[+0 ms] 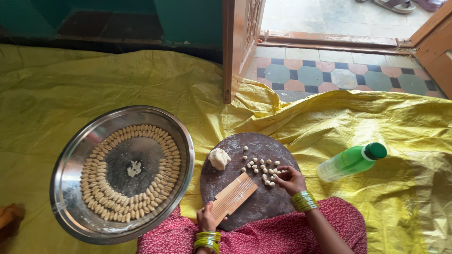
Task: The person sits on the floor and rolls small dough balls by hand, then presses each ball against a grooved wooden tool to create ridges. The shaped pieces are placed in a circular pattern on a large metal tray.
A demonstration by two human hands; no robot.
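Note:
A round dark stone board (254,200) lies in front of my lap on a yellow sheet. My left hand (205,219) grips the near end of a ridged wooden paddle (234,196) that rests on the board. My right hand (290,179) touches a scatter of several small white dough balls (262,166) on the board, fingers curled over a few of them. A larger lump of dough (219,158) sits at the board's left edge. Green and gold bangles are on both wrists.
A big steel plate (70,160) to the left holds rings of several shaped ridged dough pieces (128,203). A green plastic bottle (351,162) lies on the yellow sheet (56,89) to the right. A wooden door frame (238,47) and tiled floor are beyond.

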